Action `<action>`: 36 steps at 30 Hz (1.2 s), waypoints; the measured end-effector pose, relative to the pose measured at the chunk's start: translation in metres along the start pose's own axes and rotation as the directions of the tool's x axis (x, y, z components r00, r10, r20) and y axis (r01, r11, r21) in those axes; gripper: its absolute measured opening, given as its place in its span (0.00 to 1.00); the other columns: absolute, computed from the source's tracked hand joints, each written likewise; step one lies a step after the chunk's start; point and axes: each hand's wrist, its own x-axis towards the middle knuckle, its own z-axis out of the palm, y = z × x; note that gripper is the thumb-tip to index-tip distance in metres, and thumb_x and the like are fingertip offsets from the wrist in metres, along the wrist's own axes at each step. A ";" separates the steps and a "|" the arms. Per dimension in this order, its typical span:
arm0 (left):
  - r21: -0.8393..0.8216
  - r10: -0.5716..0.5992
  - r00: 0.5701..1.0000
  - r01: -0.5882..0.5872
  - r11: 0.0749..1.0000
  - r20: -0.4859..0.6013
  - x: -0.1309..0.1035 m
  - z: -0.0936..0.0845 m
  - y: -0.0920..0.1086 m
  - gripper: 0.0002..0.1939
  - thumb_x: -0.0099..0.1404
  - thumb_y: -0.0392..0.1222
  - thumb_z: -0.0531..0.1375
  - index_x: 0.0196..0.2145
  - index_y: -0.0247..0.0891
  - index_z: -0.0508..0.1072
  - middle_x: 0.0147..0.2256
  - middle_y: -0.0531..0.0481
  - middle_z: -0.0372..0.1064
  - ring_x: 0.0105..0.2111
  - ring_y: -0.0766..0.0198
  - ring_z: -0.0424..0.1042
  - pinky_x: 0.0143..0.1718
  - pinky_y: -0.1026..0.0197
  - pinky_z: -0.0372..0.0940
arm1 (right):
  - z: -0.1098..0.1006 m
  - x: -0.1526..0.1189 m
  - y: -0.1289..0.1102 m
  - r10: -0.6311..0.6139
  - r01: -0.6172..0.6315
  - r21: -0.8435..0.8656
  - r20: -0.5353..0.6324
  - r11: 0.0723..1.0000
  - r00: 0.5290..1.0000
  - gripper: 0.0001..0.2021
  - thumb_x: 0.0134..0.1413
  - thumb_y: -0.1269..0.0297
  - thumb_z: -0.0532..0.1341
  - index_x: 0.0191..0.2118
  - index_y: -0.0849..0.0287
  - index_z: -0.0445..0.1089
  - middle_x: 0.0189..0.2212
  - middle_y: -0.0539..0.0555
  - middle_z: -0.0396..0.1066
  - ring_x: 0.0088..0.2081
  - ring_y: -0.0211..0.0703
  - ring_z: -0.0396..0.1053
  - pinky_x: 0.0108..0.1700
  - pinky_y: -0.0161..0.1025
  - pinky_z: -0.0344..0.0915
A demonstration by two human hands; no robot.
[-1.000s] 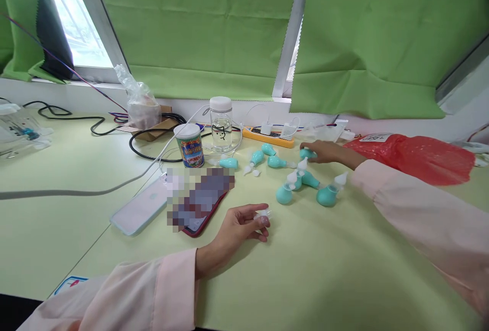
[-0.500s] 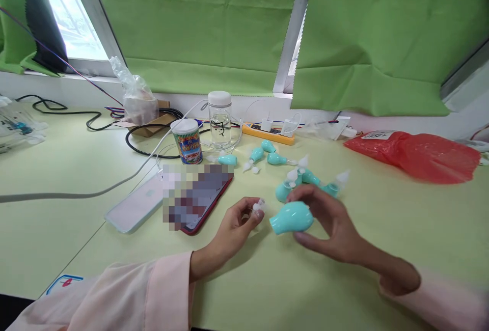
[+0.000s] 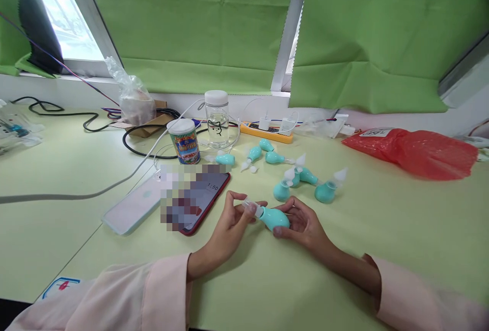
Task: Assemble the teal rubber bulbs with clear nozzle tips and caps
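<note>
Here, the left hand point(image 3: 228, 227) has its grip pinched on a clear nozzle point(image 3: 248, 205), while the right hand point(image 3: 307, 226) has its grip around a teal bulb point(image 3: 276, 218), neck toward the nozzle. Both pieces meet between the hands, over the near part of the bench point(image 3: 405, 224); I cannot tell how far they are joined. Just beyond, other teal bulbs point(image 3: 281, 191) stand or lie. A red-edged phone point(image 3: 208, 198) lies near the left hand; farther back sit a printed cup point(image 3: 186, 146) and a lidded bottle point(image 3: 216, 117).
</note>
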 end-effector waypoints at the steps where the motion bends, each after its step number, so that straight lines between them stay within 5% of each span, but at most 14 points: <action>1: 0.015 0.015 1.000 -0.015 1.000 -0.020 0.000 0.000 0.000 0.12 0.61 0.45 0.54 0.34 0.41 0.50 0.36 0.49 0.68 0.34 0.66 0.66 0.40 0.60 0.59 | 0.000 -0.001 0.001 -0.004 0.004 0.000 -0.015 1.000 1.000 0.20 0.34 0.60 0.67 0.28 0.56 0.53 0.31 0.51 0.67 0.29 0.39 0.66 0.30 0.37 0.64; 4: 0.096 0.046 0.998 -0.042 0.994 -0.045 0.002 -0.001 -0.001 0.12 0.59 0.45 0.55 0.31 0.40 0.52 0.28 0.55 0.64 0.26 0.69 0.63 0.29 0.65 0.60 | 0.000 -0.003 0.004 -0.060 0.059 -0.035 -0.035 0.998 0.998 0.19 0.35 0.60 0.67 0.29 0.56 0.54 0.31 0.51 0.65 0.29 0.39 0.65 0.30 0.37 0.64; 7: 0.199 -0.008 0.999 0.000 0.980 0.038 0.004 -0.003 -0.001 0.12 0.61 0.48 0.50 0.25 0.38 0.55 0.19 0.58 0.55 0.17 0.72 0.55 0.19 0.68 0.52 | 0.001 -0.006 0.005 -0.117 0.113 -0.113 -0.031 0.987 0.993 0.18 0.37 0.61 0.66 0.31 0.55 0.55 0.33 0.51 0.64 0.31 0.40 0.65 0.32 0.38 0.64; 12: 0.377 -0.061 0.998 0.045 0.925 0.030 0.007 -0.006 0.003 0.17 0.58 0.42 0.48 0.13 0.37 0.54 0.13 0.58 0.49 0.15 0.73 0.48 0.18 0.65 0.44 | 0.005 -0.011 0.003 -0.161 0.161 -0.237 0.021 0.958 0.987 0.16 0.44 0.65 0.61 0.38 0.53 0.54 0.37 0.53 0.64 0.34 0.41 0.66 0.32 0.38 0.65; 19: 0.236 -0.175 0.984 0.174 0.956 -0.020 0.005 0.000 -0.001 0.21 0.57 0.48 0.47 0.11 0.38 0.52 0.10 0.59 0.44 0.12 0.74 0.45 0.15 0.65 0.41 | 0.013 -0.010 0.005 -0.396 0.393 -0.516 0.111 0.761 0.912 0.15 0.46 0.68 0.58 0.38 0.52 0.51 0.36 0.53 0.63 0.38 0.45 0.65 0.35 0.40 0.64; 23: 0.071 -0.208 0.977 0.211 0.975 -0.053 0.004 0.002 -0.005 0.22 0.55 0.54 0.50 0.13 0.38 0.50 0.11 0.60 0.42 0.12 0.75 0.43 0.14 0.67 0.41 | 0.018 -0.007 0.010 -0.401 0.370 -0.687 0.124 0.626 0.908 0.13 0.46 0.63 0.58 0.38 0.51 0.54 0.32 0.52 0.67 0.31 0.45 0.67 0.33 0.42 0.62; 26: 0.022 -0.204 0.977 0.205 0.978 -0.061 0.004 0.001 -0.006 0.23 0.54 0.56 0.51 0.13 0.38 0.50 0.11 0.61 0.42 0.12 0.75 0.43 0.13 0.68 0.42 | 0.021 -0.003 0.008 -0.407 0.345 -0.696 0.082 0.630 0.910 0.13 0.45 0.62 0.59 0.38 0.51 0.56 0.32 0.51 0.67 0.31 0.45 0.67 0.32 0.41 0.62; 30: 0.014 -0.195 0.980 0.195 0.981 -0.033 0.004 -0.001 -0.007 0.23 0.54 0.56 0.51 0.13 0.38 0.51 0.11 0.61 0.41 0.12 0.76 0.43 0.13 0.68 0.43 | 0.025 0.001 -0.001 -0.282 0.247 -0.544 0.019 0.802 0.959 0.16 0.41 0.61 0.63 0.35 0.52 0.56 0.30 0.49 0.64 0.31 0.41 0.66 0.31 0.38 0.64; 33: 0.009 -0.203 0.979 0.203 0.979 0.000 0.004 -0.002 -0.006 0.24 0.54 0.57 0.52 0.13 0.38 0.50 0.11 0.62 0.39 0.12 0.76 0.42 0.13 0.69 0.42 | 0.027 0.001 -0.007 -0.024 0.030 -0.343 0.023 0.939 0.999 0.19 0.38 0.61 0.64 0.36 0.51 0.54 0.30 0.46 0.63 0.20 0.33 0.62 0.17 0.31 0.60; 36: 0.039 -0.217 0.976 0.216 0.976 0.020 0.005 -0.003 -0.005 0.23 0.54 0.57 0.51 0.14 0.38 0.49 0.11 0.62 0.40 0.12 0.76 0.42 0.13 0.69 0.43 | 0.028 0.002 -0.011 0.189 -0.171 -0.193 0.083 0.966 0.978 0.21 0.37 0.59 0.65 0.36 0.51 0.53 0.31 0.44 0.63 0.11 0.24 0.52 0.08 0.27 0.49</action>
